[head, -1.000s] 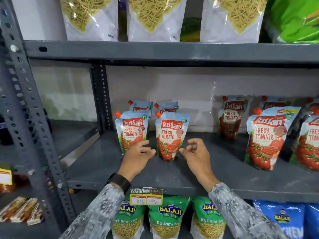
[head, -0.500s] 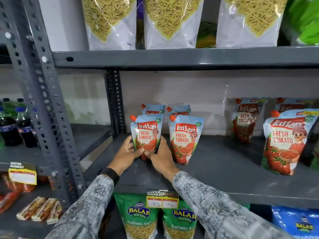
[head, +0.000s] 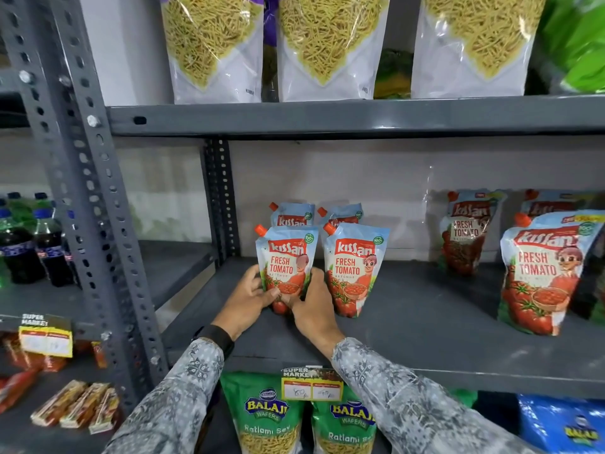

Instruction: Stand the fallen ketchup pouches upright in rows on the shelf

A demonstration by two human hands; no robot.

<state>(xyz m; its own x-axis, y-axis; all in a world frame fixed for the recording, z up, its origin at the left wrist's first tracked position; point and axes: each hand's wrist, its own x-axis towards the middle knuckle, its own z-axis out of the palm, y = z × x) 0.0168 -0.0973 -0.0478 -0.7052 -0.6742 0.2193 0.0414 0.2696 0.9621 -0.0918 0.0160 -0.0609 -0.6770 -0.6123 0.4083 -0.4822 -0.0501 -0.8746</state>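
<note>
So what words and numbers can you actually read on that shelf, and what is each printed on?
"Kissan FRESH TOMATO": front ketchup pouch between left hand and right hand, and its neighbour pouch.
"BALAJI WAFERS Ratlami Sev": green bags below.
"SUPER MARKET": yellow price tag; a handwritten "80", the second figure unclear.
Small round green badges on the pouches: too small to read.

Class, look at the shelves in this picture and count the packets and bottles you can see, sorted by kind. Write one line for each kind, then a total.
Ketchup pouches on the middle shelf, counting those cut off at the right edge: 7
Clear noodle-snack bags on the top shelf: 3
Green Balaji snack bags below: 2
Dark drink bottles at left: 2
Total: 14
</note>
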